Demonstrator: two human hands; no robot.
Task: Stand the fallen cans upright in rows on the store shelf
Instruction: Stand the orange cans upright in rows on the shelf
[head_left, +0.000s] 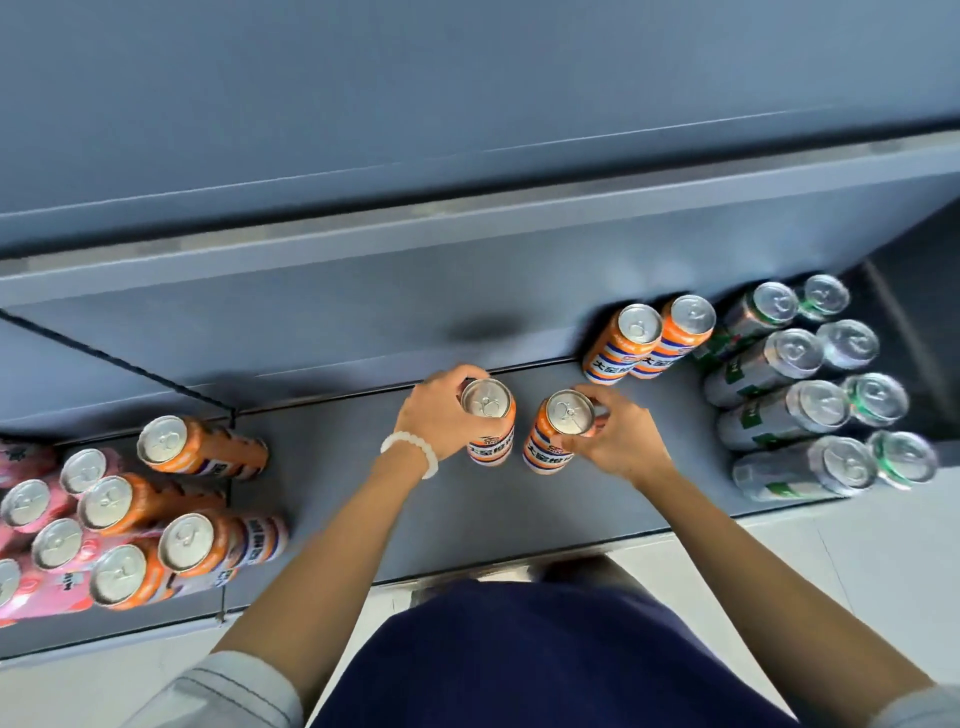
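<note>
Cans held: left hand (439, 413) was closed round one upright orange can (489, 423); right hand (618, 434) round another (557, 432), mid-shelf (519, 499)
Row: standing orange pair (649, 338) lay rightward, beyond; right hand was nearer

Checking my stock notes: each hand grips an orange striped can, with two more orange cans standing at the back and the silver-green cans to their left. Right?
Not quite. The head view shows the silver-and-green cans right of the two rear orange striped cans, not left. The left hand and right hand do each grip an orange can.
</note>
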